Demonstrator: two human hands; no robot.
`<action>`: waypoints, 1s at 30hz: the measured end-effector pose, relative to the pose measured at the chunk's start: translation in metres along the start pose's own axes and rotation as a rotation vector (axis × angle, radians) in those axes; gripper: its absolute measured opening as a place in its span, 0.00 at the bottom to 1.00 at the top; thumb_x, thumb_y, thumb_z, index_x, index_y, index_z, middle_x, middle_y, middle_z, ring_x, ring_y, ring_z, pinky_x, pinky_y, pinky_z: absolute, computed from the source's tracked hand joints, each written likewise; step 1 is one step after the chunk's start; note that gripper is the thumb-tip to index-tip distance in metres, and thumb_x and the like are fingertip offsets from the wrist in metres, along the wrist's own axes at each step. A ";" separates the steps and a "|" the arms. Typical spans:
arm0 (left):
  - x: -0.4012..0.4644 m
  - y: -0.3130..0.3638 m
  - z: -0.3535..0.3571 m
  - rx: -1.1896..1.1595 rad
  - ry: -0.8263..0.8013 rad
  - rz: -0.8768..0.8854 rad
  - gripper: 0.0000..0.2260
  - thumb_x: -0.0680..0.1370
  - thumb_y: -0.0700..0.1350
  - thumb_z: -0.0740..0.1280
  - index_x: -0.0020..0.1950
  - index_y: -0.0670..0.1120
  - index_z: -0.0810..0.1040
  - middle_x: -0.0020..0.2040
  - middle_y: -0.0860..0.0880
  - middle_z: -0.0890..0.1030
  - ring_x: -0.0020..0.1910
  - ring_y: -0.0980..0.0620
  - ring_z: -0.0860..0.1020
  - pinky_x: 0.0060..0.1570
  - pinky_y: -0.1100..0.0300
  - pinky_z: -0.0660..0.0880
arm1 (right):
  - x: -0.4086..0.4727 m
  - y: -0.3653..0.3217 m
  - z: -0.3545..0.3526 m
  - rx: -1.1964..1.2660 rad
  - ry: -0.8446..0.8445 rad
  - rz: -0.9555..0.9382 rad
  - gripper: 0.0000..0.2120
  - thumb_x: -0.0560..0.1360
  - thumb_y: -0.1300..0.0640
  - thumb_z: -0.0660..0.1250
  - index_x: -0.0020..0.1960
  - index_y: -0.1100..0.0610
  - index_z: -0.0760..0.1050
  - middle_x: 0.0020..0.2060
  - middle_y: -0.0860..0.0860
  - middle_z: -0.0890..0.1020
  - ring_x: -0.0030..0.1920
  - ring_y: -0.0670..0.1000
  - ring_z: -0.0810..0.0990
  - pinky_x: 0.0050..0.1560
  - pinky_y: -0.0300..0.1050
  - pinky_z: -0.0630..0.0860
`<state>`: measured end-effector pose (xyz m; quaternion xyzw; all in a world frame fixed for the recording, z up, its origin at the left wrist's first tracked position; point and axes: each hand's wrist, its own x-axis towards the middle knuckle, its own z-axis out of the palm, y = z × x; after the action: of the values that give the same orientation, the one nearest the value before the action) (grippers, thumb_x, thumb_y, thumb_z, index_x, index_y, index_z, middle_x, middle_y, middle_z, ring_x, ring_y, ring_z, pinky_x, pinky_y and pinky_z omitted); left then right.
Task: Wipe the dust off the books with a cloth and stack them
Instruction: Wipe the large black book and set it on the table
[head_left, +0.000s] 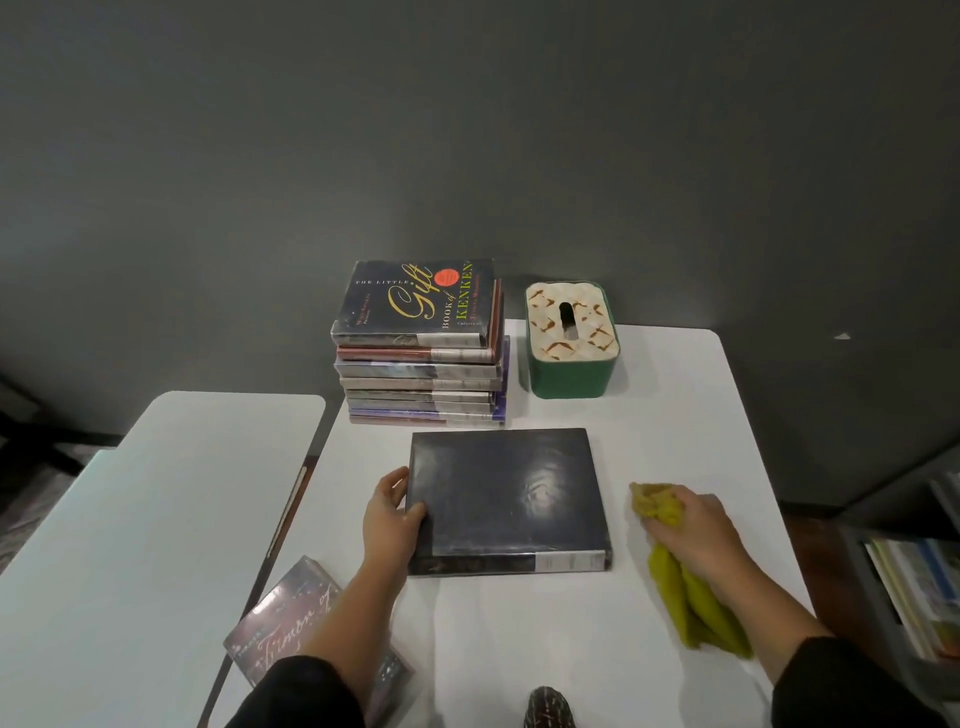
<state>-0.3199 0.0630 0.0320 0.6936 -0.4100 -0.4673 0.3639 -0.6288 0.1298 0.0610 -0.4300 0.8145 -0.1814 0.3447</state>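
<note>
**Dark Book Held Flat While Cloth Was Kept to One Side**

A large dark book (506, 501) was seen lying flat near the middle of a white table (675, 415), its spine turned toward the near edge. Its left edge was gripped by the left hand (390, 519), with the thumb laid on the cover and the fingers curled round the side. To the right of this book, and apart from it, a yellow-green cloth (680, 582) was held bunched in the right hand (696, 530), whose fingers were closed round the cloth; the hand was rested on the table, and the loose end of the cloth was trailed toward the near side beneath the wrist.

Just beyond the dark book, at the far side of the table, a stack of books (423, 364) was stood, topped by a dark cover lettered in gold and green. To the right of the stack, near but not touching, a green tissue box (571, 340) with a patterned pale lid was placed.

At the near left, another book (291, 618) with a purplish cover was laid askew across the table's left edge, partly hidden by the left forearm in a dark sleeve. A second white table (130, 519) was set alongside on the left. At the far right, a shelf of books (919, 582) was partly visible.
</note>
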 end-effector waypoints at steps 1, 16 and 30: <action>-0.002 0.001 0.002 0.022 0.015 0.011 0.22 0.76 0.32 0.64 0.68 0.44 0.69 0.67 0.45 0.75 0.60 0.42 0.77 0.60 0.47 0.75 | -0.001 0.002 0.000 -0.032 -0.034 0.023 0.23 0.74 0.52 0.69 0.66 0.57 0.69 0.59 0.60 0.68 0.49 0.56 0.75 0.51 0.44 0.73; -0.005 0.013 -0.007 0.218 0.174 0.074 0.18 0.75 0.34 0.66 0.64 0.42 0.73 0.62 0.46 0.78 0.52 0.50 0.77 0.56 0.56 0.74 | 0.020 -0.048 -0.021 -0.311 0.050 -0.270 0.16 0.77 0.47 0.62 0.64 0.48 0.69 0.69 0.52 0.66 0.64 0.55 0.70 0.64 0.50 0.65; 0.022 -0.001 -0.055 0.266 0.150 0.064 0.13 0.78 0.38 0.65 0.63 0.41 0.75 0.60 0.44 0.80 0.57 0.47 0.78 0.55 0.59 0.71 | 0.081 -0.118 0.025 -0.238 0.355 -0.427 0.28 0.73 0.55 0.70 0.70 0.54 0.64 0.71 0.56 0.61 0.70 0.60 0.58 0.66 0.59 0.64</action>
<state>-0.2625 0.0497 0.0402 0.7552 -0.4620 -0.3438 0.3132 -0.5747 -0.0034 0.0800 -0.5904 0.7689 -0.2251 0.0981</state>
